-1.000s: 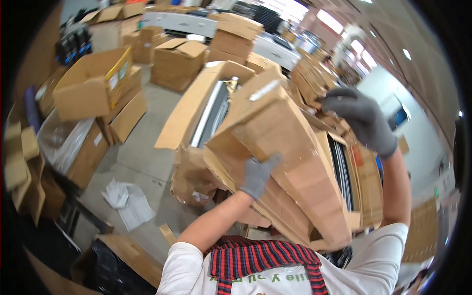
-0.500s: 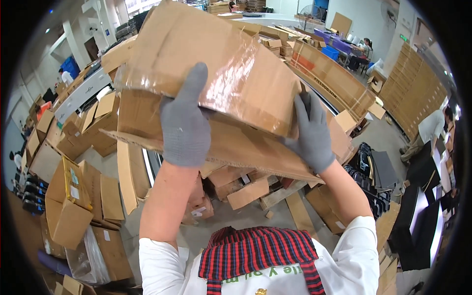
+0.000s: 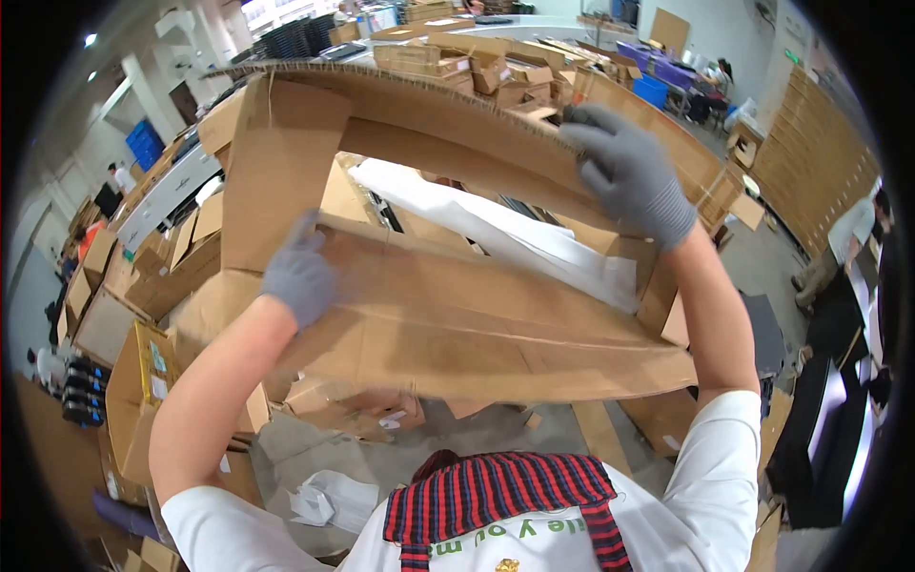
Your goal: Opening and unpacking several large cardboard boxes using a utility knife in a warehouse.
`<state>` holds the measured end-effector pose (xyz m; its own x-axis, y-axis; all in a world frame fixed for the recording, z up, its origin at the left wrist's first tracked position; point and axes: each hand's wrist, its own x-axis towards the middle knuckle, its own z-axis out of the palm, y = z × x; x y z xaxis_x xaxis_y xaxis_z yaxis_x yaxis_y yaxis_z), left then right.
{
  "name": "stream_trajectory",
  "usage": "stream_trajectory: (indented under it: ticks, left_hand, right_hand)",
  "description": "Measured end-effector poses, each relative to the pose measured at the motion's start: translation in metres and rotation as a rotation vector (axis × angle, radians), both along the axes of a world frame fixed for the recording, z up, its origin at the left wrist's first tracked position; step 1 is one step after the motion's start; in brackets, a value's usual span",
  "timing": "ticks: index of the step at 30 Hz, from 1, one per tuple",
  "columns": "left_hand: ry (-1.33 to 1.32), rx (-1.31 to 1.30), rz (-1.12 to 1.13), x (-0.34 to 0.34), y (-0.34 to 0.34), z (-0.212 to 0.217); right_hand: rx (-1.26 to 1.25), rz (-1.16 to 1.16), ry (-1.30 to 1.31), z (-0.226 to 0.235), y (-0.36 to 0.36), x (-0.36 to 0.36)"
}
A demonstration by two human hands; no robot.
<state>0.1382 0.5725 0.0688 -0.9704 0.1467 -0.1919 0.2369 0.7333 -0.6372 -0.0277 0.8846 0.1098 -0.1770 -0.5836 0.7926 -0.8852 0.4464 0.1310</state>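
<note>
A large brown cardboard box (image 3: 410, 329) is held up before me, tilted, with its open frame of walls and flaps toward me. My left hand (image 3: 303, 275), in a grey knit glove, is at the box's near left panel, its fingers at the inner edge and slightly blurred. Up at the far right edge, my right hand (image 3: 631, 176), gloved alike, has its fingers bent over the cardboard rim. White sheet material (image 3: 477, 221) shows within the box opening; whether it lies inside or behind, I cannot tell.
Opened cartons (image 3: 133, 400) stand at the left, and more cardboard lies below the box. Crumpled white paper (image 3: 334, 500) rests on the floor. Blue bins (image 3: 651, 91) and a purple-covered table (image 3: 667, 67) are at the far right. A person (image 3: 848, 234) bends beside black panels (image 3: 810, 400).
The box has turned from its taped closed side to its open side. My left hand moved left and down; my right hand rose to the far edge. The white sheet has come into sight.
</note>
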Motion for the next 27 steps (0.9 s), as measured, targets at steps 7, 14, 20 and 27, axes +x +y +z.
stream_trajectory:
  ticks: [7, 14, 20, 27]
  left_hand:
    - [0.397, -0.025, -0.137, 0.018, -0.064, -0.008]
    - [0.702, 0.083, -0.234, 0.067, -0.169, -0.029]
    - [1.129, 1.279, 0.155, 0.079, -0.228, -0.015]
    - [0.678, 1.788, 0.099, 0.019, -0.236, -0.057]
  right_hand:
    - [-0.09, -0.372, -0.029, -0.105, -0.03, -0.03]
    - [0.312, -0.217, -0.055, -0.009, -0.054, -0.013]
    - [0.274, -0.24, 0.182, 0.06, -0.036, 0.031]
    - [0.477, -0.367, 0.113, 0.164, 0.009, 0.142]
